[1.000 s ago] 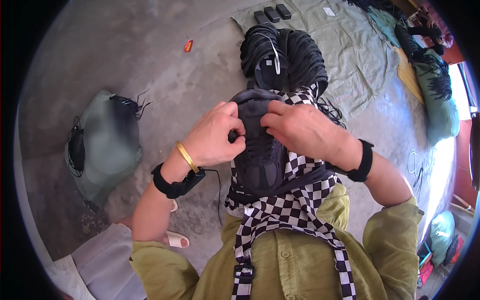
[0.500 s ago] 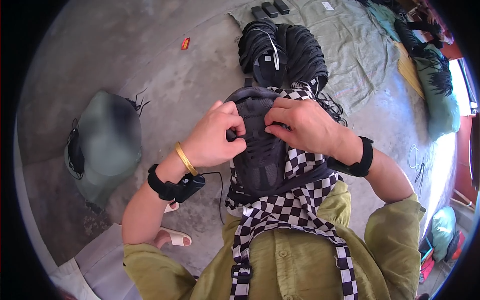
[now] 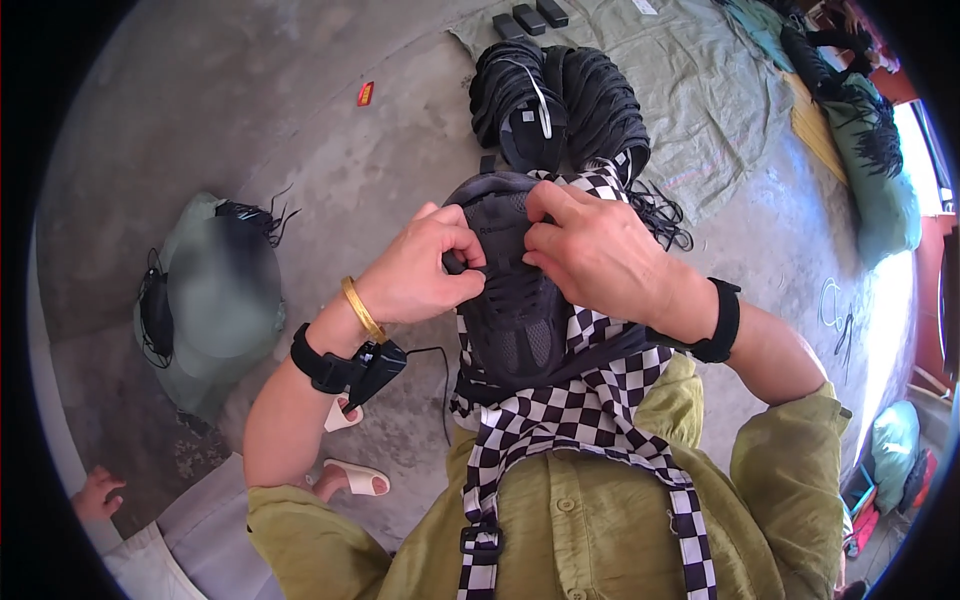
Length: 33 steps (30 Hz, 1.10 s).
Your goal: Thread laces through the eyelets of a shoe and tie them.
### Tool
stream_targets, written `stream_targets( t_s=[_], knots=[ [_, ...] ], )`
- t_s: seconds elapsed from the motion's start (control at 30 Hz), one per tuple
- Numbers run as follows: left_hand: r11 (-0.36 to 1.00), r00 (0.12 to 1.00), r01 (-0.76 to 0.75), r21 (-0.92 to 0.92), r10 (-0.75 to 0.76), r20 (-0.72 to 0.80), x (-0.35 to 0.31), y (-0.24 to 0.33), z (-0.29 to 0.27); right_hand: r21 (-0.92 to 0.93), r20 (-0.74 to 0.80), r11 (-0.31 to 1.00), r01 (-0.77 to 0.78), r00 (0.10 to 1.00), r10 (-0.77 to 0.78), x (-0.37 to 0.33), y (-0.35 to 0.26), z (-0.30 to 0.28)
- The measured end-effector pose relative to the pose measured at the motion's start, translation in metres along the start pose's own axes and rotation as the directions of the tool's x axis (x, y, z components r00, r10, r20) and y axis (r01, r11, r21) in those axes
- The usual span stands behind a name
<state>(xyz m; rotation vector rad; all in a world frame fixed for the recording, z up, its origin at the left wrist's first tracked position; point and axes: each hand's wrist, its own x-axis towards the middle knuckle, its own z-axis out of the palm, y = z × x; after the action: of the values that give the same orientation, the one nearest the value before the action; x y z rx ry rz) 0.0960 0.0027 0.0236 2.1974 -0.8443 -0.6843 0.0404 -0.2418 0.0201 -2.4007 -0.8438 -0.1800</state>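
A black shoe upper (image 3: 515, 335) with a mesh toe and crossed lacing lies on my lap over the checkered apron (image 3: 540, 420), its toe toward me. My left hand (image 3: 425, 265) is closed in a pinch at the upper's left edge, beside the tongue. On the opposite side my right hand (image 3: 600, 250) pinches the right edge near the tongue top, thumb and fingers curled in. Whether a lace end is between the fingertips is hidden. Straps with small devices sit on both wrists.
Beyond my lap stand two stacks of black shoe uppers (image 3: 600, 105) with loose laces beside them. A grey-green sheet (image 3: 690, 110) covers the floor behind. A stuffed green sack (image 3: 225, 300) lies at left. Another person's hand (image 3: 97, 493) shows at lower left, near white slippers (image 3: 357, 477).
My right hand has shifted slightly left and its fingers have curled in closer over the upper. Another person's hand has come into view at the lower left.
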Motion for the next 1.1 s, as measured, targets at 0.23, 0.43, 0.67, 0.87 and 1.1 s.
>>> stream_targets(
  t_s=[0.23,0.43,0.67,0.87,1.1],
  knots=[
    [0.998,0.997,0.059,-0.017,-0.060,-0.056,0.002,0.006,0.008,0.299,0.295,0.820,-0.488,0.865,0.406,0.001,-0.003,-0.011],
    [0.993,0.994,0.059,0.102,-0.049,-0.098,0.005,0.004,0.015,0.057,0.198,0.850,-0.523,0.841,0.504,0.004,-0.013,0.000],
    [0.997,0.989,0.052,0.048,-0.045,-0.143,0.000,-0.003,0.020,0.304,0.563,0.582,-0.754,0.635,0.529,0.014,0.004,-0.025],
    [0.998,0.992,0.045,0.032,-0.041,-0.117,0.001,0.005,0.014,0.077,0.338,0.902,-0.425,0.862,0.377,-0.011,0.010,-0.012],
    [0.985,0.952,-0.096,-0.144,0.049,-0.302,-0.022,0.009,0.020,0.308,0.605,0.613,-0.728,0.647,0.463,-0.015,0.003,-0.044]
  ],
)
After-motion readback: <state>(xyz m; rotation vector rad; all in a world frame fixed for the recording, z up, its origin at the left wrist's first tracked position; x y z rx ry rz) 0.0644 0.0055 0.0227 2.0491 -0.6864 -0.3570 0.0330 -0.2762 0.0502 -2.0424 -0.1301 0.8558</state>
